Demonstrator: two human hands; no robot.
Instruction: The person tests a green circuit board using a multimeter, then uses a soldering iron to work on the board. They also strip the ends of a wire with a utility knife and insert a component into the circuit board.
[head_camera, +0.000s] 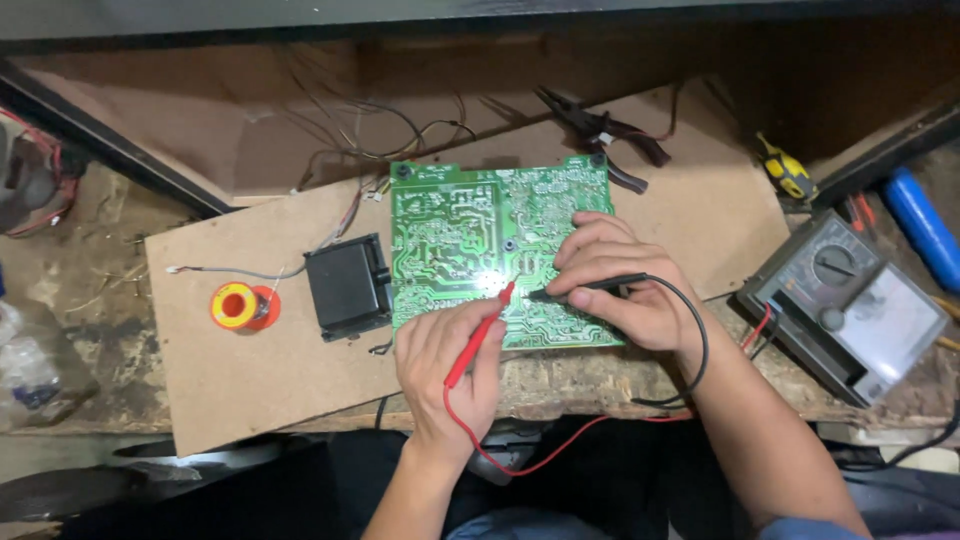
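Head view shows your left hand (440, 365) pinching the red probe (478, 337) like a pen, its tip down on the green board (450, 230) near the bright glare spot. Your right hand (615, 280) grips the black probe (585, 288), which lies almost flat with its tip pointing left, close to the red tip but apart from it. The board lies solder side up on a brown sheet (250, 350) over the bench, with a black box (345, 285) touching its left edge.

To probe well, keep both tips on separate solder pads and do not let them bridge; the tracks here run tight together, so a slip could short two of them. Rest the heel of each hand on the board or bench edge, as your right hand seems to do, so the tips stay steady. Tilt the black probe up a little; lying so flat, its shaft may touch neighbouring joints.

The meter (840, 305) sits well to your right, its dial face angled toward you. The needle is too small to read from here, so turn your head, not your hands. The red and black leads loop below the bench edge toward your lap; mind they do not snag. The solder spool (238, 305) and pliers (600, 135) lie clear of your hands.
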